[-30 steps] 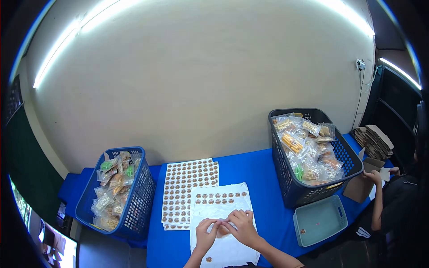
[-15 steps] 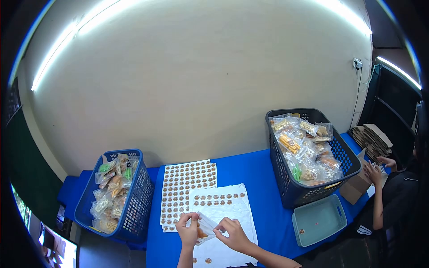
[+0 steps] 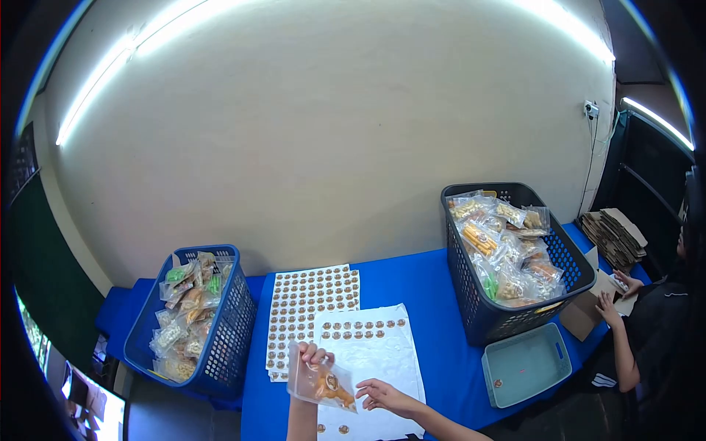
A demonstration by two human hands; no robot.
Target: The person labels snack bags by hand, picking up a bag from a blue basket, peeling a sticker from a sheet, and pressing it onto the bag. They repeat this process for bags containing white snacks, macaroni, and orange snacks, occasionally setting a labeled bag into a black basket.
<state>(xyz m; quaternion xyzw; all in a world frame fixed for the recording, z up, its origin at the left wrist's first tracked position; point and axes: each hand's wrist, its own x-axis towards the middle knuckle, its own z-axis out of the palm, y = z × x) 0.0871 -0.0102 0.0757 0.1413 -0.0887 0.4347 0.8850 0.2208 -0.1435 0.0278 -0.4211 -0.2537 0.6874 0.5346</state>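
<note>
A clear plastic snack bag (image 3: 323, 384) with orange-brown pieces and a round brown sticker is held up by my left hand (image 3: 315, 353), fingers closed over its upper edge. My right hand (image 3: 384, 396) is just right of the bag, fingers apart and holding nothing. Under both hands lies a white sticker sheet (image 3: 390, 353), with two rows of round stickers near its top and a couple near the bottom. Fuller sticker sheets (image 3: 298, 309) lie behind it to the left.
A blue basket (image 3: 224, 345) of snack bags stands left, a dark basket (image 3: 471, 312) of more bags right. Before the latter sits a shallow green tray (image 3: 526, 367). At far right, a co-worker's hands (image 3: 614, 305) are at a cardboard box (image 3: 581, 316), near stacked flat cardboard (image 3: 614, 235).
My left hand has turned the bag so its stickered face shows. My right hand has let go of the bag and moved slightly lower. The co-worker's hands shifted at the box.
</note>
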